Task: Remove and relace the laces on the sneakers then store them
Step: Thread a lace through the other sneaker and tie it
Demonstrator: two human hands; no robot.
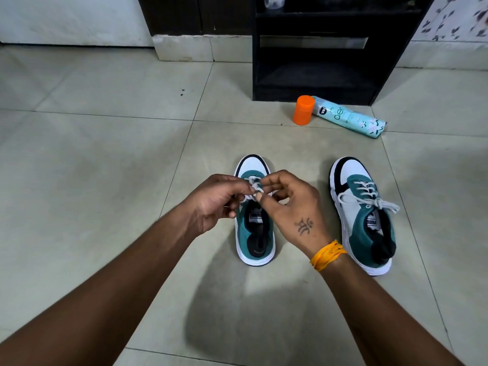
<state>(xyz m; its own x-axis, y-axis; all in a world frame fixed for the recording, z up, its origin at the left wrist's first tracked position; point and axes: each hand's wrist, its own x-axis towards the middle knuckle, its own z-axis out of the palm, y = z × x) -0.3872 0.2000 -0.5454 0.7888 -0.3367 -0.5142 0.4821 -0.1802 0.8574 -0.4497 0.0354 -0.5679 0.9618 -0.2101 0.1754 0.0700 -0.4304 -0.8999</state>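
Two teal, white and black sneakers stand on the tiled floor, toes pointing away from me. Over the left sneaker point(254, 241) both my hands work at its white lace point(254, 184). My left hand point(219, 202) pinches the lace between thumb and fingers. My right hand point(287, 204) pinches the same lace from the other side, right above the tongue. The lace's lower rows are hidden behind my fingers. The right sneaker point(365, 223) stands apart, laced, with its white lace point(369, 199) tied in a bow.
A black open shelf unit point(317, 56) stands against the far wall. In front of it lie an orange cap point(303, 110) and a light blue spray can point(348, 116). A low tiled step point(184, 50) sits at the back.
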